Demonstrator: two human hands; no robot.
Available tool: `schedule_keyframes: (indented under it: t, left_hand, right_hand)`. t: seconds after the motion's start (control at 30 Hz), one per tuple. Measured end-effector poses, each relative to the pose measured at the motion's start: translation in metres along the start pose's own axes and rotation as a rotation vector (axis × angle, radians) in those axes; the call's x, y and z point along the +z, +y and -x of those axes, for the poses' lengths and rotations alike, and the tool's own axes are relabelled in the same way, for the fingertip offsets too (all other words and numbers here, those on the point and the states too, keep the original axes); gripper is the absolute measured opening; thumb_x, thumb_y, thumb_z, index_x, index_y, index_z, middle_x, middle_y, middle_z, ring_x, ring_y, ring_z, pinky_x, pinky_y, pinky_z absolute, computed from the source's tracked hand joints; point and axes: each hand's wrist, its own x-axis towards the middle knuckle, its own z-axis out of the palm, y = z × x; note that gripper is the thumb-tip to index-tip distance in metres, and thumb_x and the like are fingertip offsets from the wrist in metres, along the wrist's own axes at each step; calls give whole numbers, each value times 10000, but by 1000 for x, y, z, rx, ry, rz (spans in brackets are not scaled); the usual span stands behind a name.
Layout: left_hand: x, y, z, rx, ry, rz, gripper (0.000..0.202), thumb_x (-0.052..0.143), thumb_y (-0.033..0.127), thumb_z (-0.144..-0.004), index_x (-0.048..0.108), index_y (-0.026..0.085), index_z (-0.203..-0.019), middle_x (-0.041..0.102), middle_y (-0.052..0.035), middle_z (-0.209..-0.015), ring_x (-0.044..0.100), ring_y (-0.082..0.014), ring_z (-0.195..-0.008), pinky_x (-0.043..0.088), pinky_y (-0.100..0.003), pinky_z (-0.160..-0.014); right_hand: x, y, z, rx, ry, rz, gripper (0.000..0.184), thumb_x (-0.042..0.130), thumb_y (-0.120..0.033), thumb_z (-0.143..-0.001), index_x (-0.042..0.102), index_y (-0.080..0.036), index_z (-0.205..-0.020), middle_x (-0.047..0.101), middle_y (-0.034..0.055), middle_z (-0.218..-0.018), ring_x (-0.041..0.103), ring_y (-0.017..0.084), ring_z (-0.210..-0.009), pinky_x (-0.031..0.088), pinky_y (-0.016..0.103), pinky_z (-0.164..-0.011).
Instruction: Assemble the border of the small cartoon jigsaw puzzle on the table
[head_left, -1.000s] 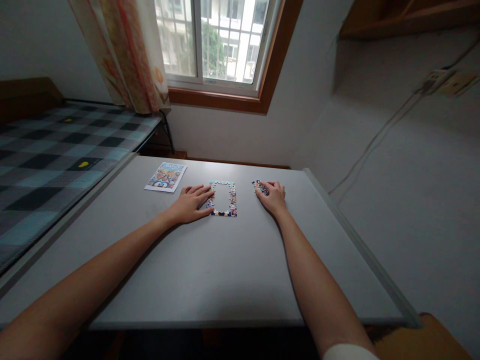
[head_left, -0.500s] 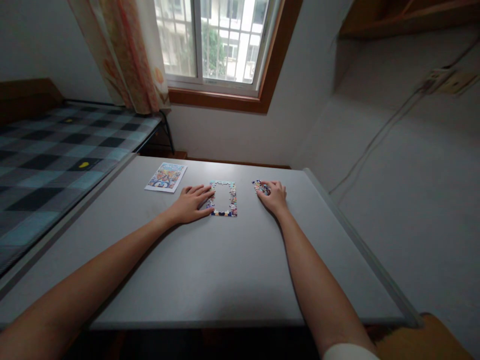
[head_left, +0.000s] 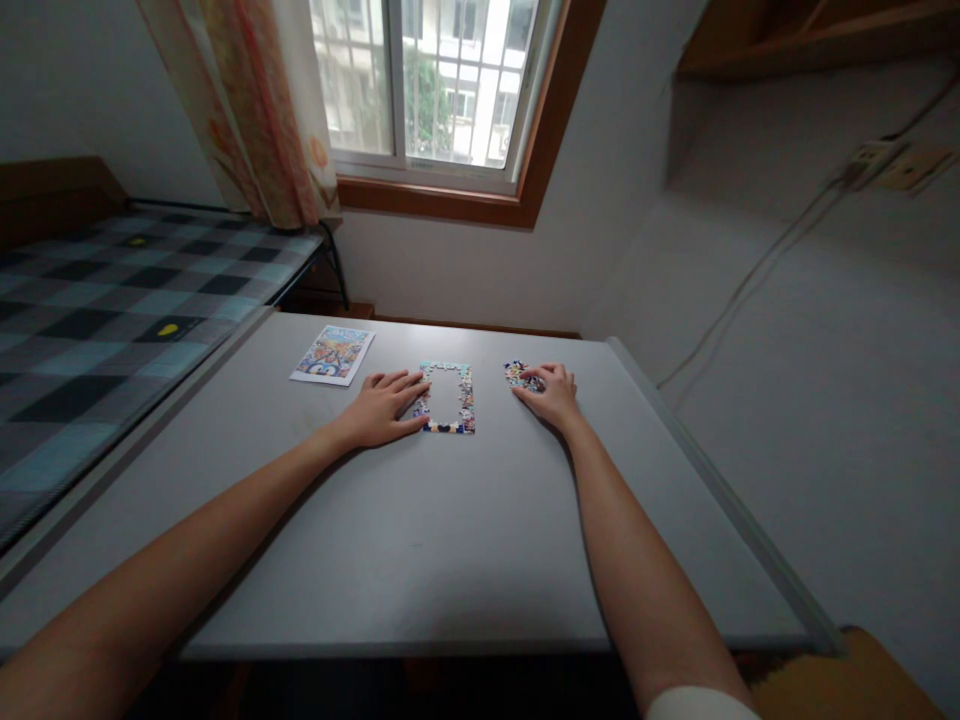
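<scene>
A jigsaw puzzle frame [head_left: 448, 398], only its coloured border assembled, lies on the grey table [head_left: 420, 530]. My left hand [head_left: 382, 407] rests flat beside the frame's left edge, fingers stretched out and touching it. To the right, my right hand [head_left: 553, 392] sits over a small pile of loose puzzle pieces [head_left: 516, 373], fingers curled with their tips on the pieces. Whether a piece is pinched between them is too small to tell.
A colourful reference picture card [head_left: 332, 353] lies at the table's far left. A bed with a checked cover [head_left: 90, 310] adjoins the table on the left. A window [head_left: 435, 90] and curtain [head_left: 247, 110] stand behind; the wall is close on the right.
My right hand has shifted slightly to the right and its fingers have moved over the loose pieces. The left hand has stayed in place.
</scene>
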Motion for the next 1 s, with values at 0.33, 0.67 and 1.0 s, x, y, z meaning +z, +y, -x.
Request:
schedule_keyframes:
  t: [0.33,0.67,1.0]
  left_hand:
    - [3,-2,0,4,7,3,652,385,640,-904,415,282,-1449,365,-59,-1542,332,-284,-1407,206,-480,-1130]
    - [0,0,0,-3,-19,-10,647,396,633,-906,412,284,-1450,363,-58,-1543,334,-297,-1405,217,-506,-1122]
    - [1,-3,-1,19,-18,16,687,405,669,-882,389,309,-1467,344,-46,-1553,312,-317,-1411,203,-503,-1128]
  right_hand:
    - [3,-10,3,-9,41,33,465,598,-491,-809,661,-260,-1208,549,112,-1194,457,309,-1113,380,460,-956]
    - [14,-13,-24,247,166,-49,332,540,-400,-822,736,-222,-1022,612,121,-1102,512,292,-1042,390,469,-949]
    - [21,-9,-36,259,197,-22,241,647,-438,-706,757,-242,-792,623,99,-1040,510,283,-1003,388,479,-945]
